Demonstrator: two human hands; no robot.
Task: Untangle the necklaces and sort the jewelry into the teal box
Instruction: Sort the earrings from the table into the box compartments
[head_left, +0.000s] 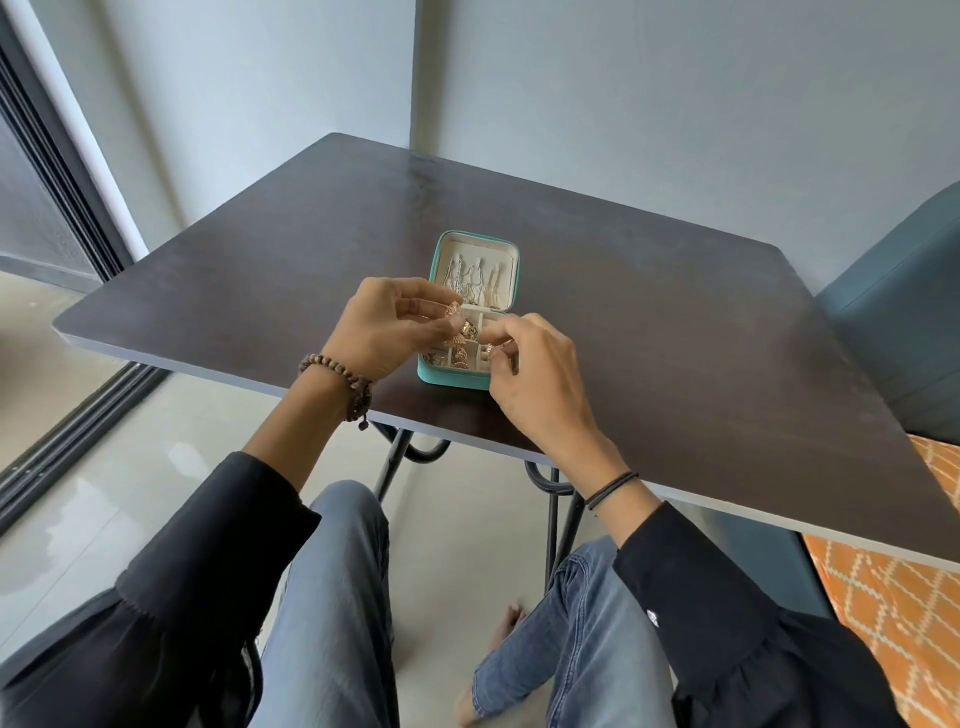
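The teal box (429, 375) lies open near the front edge of the dark table (649, 338). Silver chain necklaces (474, 278) hang in its lid. Gold pieces (460, 358) sit in the cream compartments of its base. My left hand (379, 327) hovers over the box's left side and pinches a gold filigree piece (453, 309) between thumb and fingers. My right hand (535, 374) is over the box's right side, and its fingertips pinch a small gold piece (491, 351) above a compartment. The right hand hides part of the base.
A teal upholstered seat (904, 312) stands to the right of the table, with an orange patterned rug (893, 613) below it. A sliding door track (62, 457) runs along the floor at left. My knees are under the table's front edge.
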